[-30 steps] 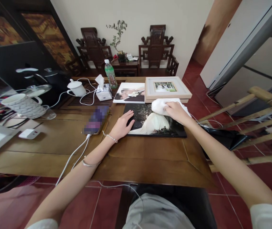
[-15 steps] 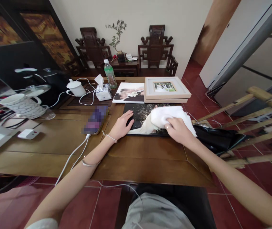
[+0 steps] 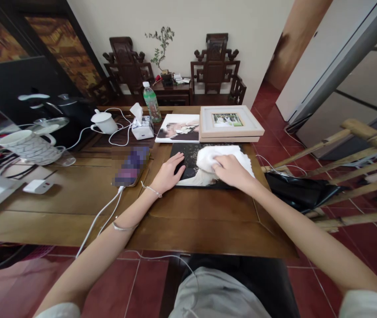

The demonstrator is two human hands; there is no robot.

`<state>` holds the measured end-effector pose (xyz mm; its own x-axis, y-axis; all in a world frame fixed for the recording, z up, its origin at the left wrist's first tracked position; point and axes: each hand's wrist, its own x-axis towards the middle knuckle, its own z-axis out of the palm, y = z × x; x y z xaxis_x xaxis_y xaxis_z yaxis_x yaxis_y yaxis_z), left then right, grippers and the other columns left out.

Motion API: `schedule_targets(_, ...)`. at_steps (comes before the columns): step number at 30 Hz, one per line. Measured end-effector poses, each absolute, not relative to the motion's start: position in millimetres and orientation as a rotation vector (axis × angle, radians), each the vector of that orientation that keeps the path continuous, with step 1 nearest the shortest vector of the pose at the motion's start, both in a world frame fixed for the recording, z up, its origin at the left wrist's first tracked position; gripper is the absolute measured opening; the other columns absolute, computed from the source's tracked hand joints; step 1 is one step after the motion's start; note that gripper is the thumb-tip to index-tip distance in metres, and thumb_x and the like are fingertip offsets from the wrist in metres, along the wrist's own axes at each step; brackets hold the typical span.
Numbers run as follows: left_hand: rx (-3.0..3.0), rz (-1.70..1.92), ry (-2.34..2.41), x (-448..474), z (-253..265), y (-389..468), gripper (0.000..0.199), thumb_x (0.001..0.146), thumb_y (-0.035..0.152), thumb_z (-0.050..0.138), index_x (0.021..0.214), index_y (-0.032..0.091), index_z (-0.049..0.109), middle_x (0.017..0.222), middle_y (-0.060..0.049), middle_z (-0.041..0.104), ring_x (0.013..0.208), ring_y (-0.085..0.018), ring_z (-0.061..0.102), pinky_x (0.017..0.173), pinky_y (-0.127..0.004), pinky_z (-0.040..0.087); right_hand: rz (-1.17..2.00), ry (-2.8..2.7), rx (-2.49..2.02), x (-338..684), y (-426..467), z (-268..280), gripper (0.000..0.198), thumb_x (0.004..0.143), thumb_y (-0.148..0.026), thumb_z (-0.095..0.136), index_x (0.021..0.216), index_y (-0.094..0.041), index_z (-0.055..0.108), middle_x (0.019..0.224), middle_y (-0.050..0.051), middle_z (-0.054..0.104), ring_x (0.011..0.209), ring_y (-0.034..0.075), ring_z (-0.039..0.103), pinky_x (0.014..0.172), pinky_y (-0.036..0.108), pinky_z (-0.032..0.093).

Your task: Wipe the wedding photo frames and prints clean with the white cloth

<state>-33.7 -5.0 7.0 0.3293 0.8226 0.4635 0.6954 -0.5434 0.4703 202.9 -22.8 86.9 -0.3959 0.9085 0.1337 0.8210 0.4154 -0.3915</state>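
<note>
A dark photo album (image 3: pixel 188 154) with a pale figure on its cover lies flat on the wooden table (image 3: pixel 205 221). My right hand (image 3: pixel 230 170) grips a white cloth (image 3: pixel 238 154), its fingers bunched into it and pressed on the cover. The cloth hides much of the cover's middle and right side. At the cover's left edge rests my left hand (image 3: pixel 170 171), fingers outstretched, holding nothing. Behind the album are a white-edged photo panel (image 3: pixel 178 128) and a stack of pale framed pictures (image 3: pixel 231 121).
Left of my left hand lies a phone (image 3: pixel 130 165) with a white cable. Farther back stand a tissue box (image 3: pixel 142 128), a green-labelled bottle (image 3: pixel 151 104) and a lidded white cup (image 3: pixel 104 122). A patterned mug (image 3: pixel 29 145) sits at far left; a bamboo chair (image 3: pixel 370 137) is on the right.
My right hand has moved left across the cover with the cloth, uncovering some of its right side. My left hand stays in the same place.
</note>
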Motion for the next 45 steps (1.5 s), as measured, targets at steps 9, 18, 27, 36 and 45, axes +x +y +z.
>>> schedule_targets(9,2.394,1.006,1.388,-35,7,-4,0.039,0.094,0.029,0.040,0.123,0.011,0.059,0.136,-0.015,0.055,0.131,-0.025,0.047,0.112,-0.047,0.036,0.305,-2.288,-1.504,162,33,80,0.024,0.080,-0.020,0.041,0.078,-0.016,0.064,0.084,0.011,0.068,0.081,0.024,0.058,0.072,0.030,0.037)
schedule_targets(18,2.394,0.995,1.393,-34,6,-4,0.040,0.092,0.025,0.040,0.125,0.011,0.057,0.137,-0.014,0.055,0.133,-0.025,0.045,0.113,-0.048,0.035,0.439,-2.454,-1.271,204,-89,79,0.020,0.079,-0.017,0.041,0.069,-0.021,0.058,0.082,0.007,0.063,0.087,0.024,0.057,0.096,0.042,0.035)
schedule_targets(27,2.396,1.002,1.388,-34,6,-3,0.039,0.092,0.026,0.040,0.122,0.010,0.059,0.135,-0.015,0.055,0.132,-0.025,0.046,0.112,-0.046,0.036,0.307,-2.264,-1.576,259,-38,83,0.023,0.079,-0.023,0.038,0.058,-0.022,0.048,0.064,0.006,0.059,0.066,0.021,0.054,0.065,0.032,0.035)
schedule_targets(36,2.409,1.007,1.371,-36,6,-3,0.039,0.092,0.026,0.041,0.123,0.011,0.059,0.135,-0.015,0.056,0.131,-0.025,0.047,0.112,-0.046,0.037,0.243,-2.238,-1.580,191,26,78,0.024,0.079,-0.020,0.039,0.073,-0.016,0.062,0.077,0.010,0.066,0.076,0.024,0.057,0.069,0.032,0.036)
schedule_targets(45,2.394,1.006,1.376,-35,4,-2,0.039,0.092,0.025,0.041,0.123,0.010,0.058,0.136,-0.016,0.055,0.132,-0.026,0.046,0.112,-0.047,0.036,0.417,-2.437,-1.260,205,-89,72,0.021,0.080,-0.016,0.040,0.071,-0.019,0.059,0.083,0.008,0.064,0.092,0.025,0.057,0.099,0.044,0.032)
